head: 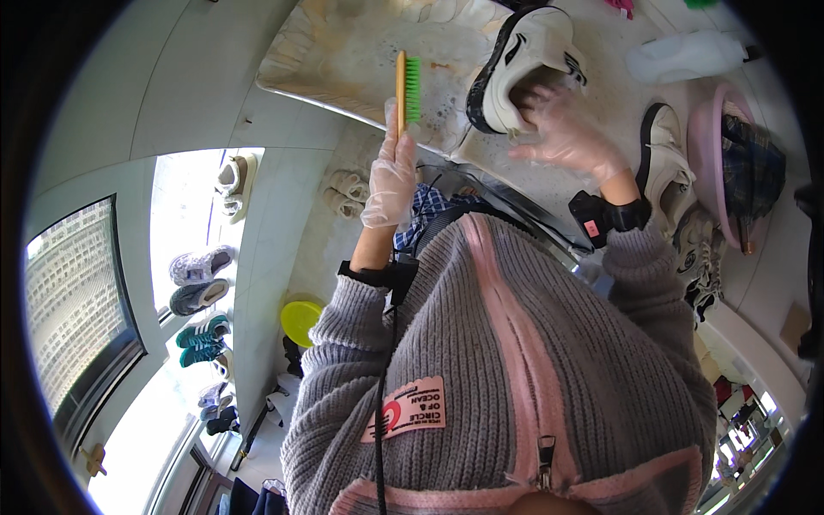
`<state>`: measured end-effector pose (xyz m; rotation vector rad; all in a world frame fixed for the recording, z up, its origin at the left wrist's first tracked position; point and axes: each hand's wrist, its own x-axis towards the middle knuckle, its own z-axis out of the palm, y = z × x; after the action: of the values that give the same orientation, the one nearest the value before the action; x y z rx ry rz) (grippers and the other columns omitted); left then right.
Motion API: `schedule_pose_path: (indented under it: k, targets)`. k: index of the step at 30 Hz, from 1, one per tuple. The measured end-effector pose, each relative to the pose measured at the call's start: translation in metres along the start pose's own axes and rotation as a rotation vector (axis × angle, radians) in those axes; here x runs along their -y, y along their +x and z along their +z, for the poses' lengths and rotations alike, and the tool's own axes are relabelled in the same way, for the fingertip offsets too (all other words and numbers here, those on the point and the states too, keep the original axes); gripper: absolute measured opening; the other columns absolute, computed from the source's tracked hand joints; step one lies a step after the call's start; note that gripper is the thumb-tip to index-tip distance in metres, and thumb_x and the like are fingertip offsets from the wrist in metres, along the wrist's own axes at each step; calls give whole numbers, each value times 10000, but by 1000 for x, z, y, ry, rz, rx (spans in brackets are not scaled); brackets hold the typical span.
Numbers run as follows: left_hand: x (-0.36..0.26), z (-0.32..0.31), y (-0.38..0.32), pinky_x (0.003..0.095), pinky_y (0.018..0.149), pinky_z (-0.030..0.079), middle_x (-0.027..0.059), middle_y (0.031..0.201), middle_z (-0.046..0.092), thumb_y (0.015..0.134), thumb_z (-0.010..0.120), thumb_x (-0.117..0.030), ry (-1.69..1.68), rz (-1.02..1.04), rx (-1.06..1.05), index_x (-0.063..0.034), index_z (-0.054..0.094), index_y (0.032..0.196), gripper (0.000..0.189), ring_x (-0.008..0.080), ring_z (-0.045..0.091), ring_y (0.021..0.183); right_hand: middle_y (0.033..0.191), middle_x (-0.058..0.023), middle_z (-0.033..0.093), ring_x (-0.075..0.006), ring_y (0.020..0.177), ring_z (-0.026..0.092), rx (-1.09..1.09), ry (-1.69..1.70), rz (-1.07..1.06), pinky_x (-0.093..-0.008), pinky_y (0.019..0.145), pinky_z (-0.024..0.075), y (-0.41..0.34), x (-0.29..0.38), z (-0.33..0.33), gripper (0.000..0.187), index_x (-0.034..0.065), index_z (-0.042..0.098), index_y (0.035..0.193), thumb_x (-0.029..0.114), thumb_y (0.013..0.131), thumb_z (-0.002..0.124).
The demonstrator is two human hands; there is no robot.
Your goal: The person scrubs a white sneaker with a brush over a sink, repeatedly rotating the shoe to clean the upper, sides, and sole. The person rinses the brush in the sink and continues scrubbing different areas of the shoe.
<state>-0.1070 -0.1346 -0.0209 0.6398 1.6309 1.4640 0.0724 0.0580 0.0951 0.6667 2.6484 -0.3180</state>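
In a clear plastic glove, my left hand (pixel 392 174) grips a scrub brush (pixel 402 90) with a wooden back and green bristles, held upright over the near edge of a stone-like sink basin (pixel 341 77). My right hand (pixel 570 135), also gloved and slightly blurred, is at the opening of a white sneaker (pixel 537 42) with a black-edged sole. Its fingers reach into the shoe opening, and their tips are partly hidden. The sneaker lies tilted at the basin's right side. Another white sneaker (pixel 663 161) stands to the right of my right wrist.
A translucent bottle (pixel 689 56) lies at the upper right, above a pink basin (pixel 708 174) holding dark plaid cloth (pixel 750 167). More laced shoes (pixel 702 257) sit beside it. Several shoes line the windowsill at left, among them green sneakers (pixel 203 340). A yellow-green basin (pixel 301 324) is low down.
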Motion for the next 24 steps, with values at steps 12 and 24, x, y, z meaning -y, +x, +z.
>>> schedule_pose_path:
  k: [12, 24]
  targets:
    - [-10, -38, 17, 179, 733, 423, -16, 1247, 546, 1030, 446, -162, -67, 24, -21, -82, 318, 1503, 497, 57, 474, 810, 905, -35, 669, -126, 802, 569, -436, 552, 246, -295, 769, 444, 21, -43, -60, 341, 49, 701, 1035, 355, 887, 691]
    - [19, -28, 57, 219, 798, 443, 36, 1100, 605, 1021, 476, -243, 63, 40, 117, -207, 323, 1513, 516, 113, 510, 842, 840, -138, 689, -206, 773, 639, -209, 574, 487, -352, 706, 477, 68, -110, -57, 677, -68, 673, 961, 592, 806, 661]
